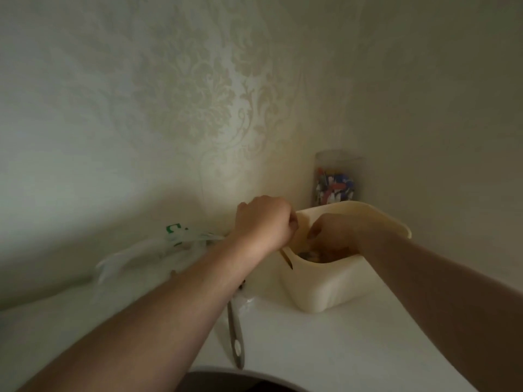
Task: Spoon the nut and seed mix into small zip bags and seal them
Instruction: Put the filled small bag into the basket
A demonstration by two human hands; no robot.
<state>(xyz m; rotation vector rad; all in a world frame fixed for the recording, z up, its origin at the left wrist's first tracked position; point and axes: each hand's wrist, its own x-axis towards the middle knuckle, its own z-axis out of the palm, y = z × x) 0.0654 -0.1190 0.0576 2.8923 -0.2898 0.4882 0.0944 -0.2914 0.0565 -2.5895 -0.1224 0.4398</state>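
Observation:
A cream plastic tub (pixel 334 287) stands on the white table near the wall, with nut and seed mix (pixel 314 256) showing at its bottom. My left hand (pixel 264 222) hovers at the tub's left rim, fingers pinched on what looks like a small clear zip bag (pixel 287 257) hanging into the tub; only a thin edge of it shows. My right hand (pixel 332 234) reaches down inside the tub with curled fingers, and what it holds is hidden. A metal spoon (pixel 235 339) lies on the table under my left forearm, its bowl hidden.
A heap of clear plastic bags (pixel 158 250) with green print lies left, by the wall. A clear jar (pixel 336 179) of colourful small items stands in the corner behind the tub. The table's (pixel 325 349) front edge curves just below the spoon handle.

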